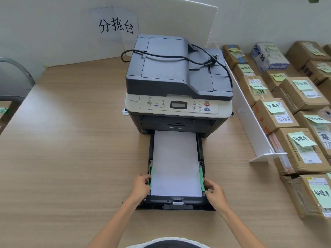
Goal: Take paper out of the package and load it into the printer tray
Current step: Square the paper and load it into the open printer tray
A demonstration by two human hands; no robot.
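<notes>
Wood-grain surface (71,158) carries the printer (177,86); paper (176,163) already lies flat in the pulled-out tray (176,205); left hand (141,185) and right hand (214,191) pinch the green side guides (202,179), fingers narrow; judging by this, squaring and closing remain.

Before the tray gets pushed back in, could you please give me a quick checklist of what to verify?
1. Paper lies flat in the tray: ok.
2. Green side guides against the stack edges: ok, as far as visible.
3. Left hand and right hand at the tray's sides, near the guides: ok.
4. Stack below the fill limit: cannot tell.
5. Power cord coiled on the printer, unplugged: not ok for printing.
</notes>
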